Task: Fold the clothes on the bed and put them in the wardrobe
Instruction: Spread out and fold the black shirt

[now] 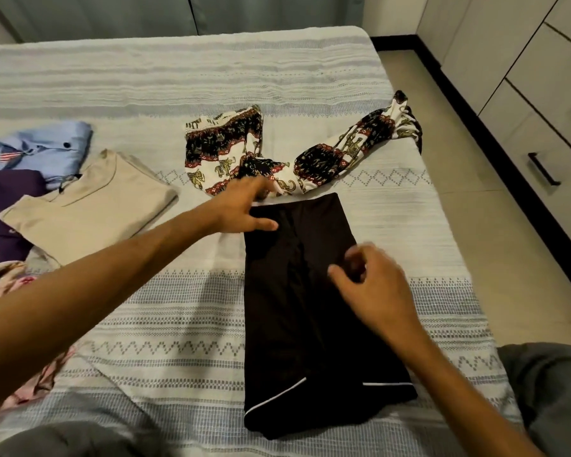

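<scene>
Two hands on black shorts, long axis running away from the viewer, left hand flat on far edge, right hand pinching fabric

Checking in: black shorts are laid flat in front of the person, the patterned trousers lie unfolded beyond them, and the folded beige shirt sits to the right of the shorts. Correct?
One slip: the head view shows the folded beige shirt to the left of the black shorts, not the right. The patterned trousers do lie unfolded beyond the shorts.
</scene>
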The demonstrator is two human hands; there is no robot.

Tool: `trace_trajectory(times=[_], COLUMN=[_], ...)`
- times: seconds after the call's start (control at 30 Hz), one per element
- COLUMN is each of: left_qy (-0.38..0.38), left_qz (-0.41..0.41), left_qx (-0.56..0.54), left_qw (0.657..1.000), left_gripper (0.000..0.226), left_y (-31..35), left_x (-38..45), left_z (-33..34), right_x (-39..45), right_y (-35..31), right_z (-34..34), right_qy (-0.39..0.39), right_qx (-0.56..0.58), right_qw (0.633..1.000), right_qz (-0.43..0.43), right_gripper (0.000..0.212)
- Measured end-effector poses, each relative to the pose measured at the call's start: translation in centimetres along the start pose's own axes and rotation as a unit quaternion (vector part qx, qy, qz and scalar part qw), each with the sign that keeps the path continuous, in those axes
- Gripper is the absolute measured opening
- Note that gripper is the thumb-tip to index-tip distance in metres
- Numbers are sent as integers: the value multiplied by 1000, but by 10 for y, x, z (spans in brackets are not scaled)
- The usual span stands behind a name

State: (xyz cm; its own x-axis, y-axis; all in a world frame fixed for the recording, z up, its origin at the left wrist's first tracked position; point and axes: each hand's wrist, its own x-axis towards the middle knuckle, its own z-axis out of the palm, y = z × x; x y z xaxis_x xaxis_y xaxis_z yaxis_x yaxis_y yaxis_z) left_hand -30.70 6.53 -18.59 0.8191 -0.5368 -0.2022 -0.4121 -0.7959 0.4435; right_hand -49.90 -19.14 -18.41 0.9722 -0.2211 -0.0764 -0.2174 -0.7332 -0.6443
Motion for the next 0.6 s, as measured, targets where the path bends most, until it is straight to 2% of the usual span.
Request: trace_trajectory(times=[0.07,0.17,0.2,0.27,0.33,0.4,0.5,0.6], left_qy=[-36,-74,-83,-104,-123,-121,-82,5], left_qz=[-102,-135,-138,-140,-130,-117,-100,-45], left_qx=[-57,-27,-20,-34,-105,-189,-298,-325], left_qw=[993,988,987,984,978,967,946,945], left_gripper=[89,88,86,77,55,40,37,28], left_y=[-8,-7,-5,1,2,0,1,19], left_x=[-5,-3,0,7,10,5,-16,-52], left_z=[-5,-4,-2,1,-1,-7,-18,-23], right_x=[56,118,132,155,170,177,173,144], right_y=[10,3,-5,-18,-26,-30,-34,-38], right_z=[-8,-5,-3,2,5,3,-12,-40], right_qy=[-20,-146,-187,-241,-272,-302,-321,-273], right_qx=[64,159,147,85,76,105,146,179], right_qw=[997,973,968,965,958,947,936,940], right_qz=[24,77,76,58,47,41,-5,-100], right_gripper=[55,74,71,54,35,25,21,22])
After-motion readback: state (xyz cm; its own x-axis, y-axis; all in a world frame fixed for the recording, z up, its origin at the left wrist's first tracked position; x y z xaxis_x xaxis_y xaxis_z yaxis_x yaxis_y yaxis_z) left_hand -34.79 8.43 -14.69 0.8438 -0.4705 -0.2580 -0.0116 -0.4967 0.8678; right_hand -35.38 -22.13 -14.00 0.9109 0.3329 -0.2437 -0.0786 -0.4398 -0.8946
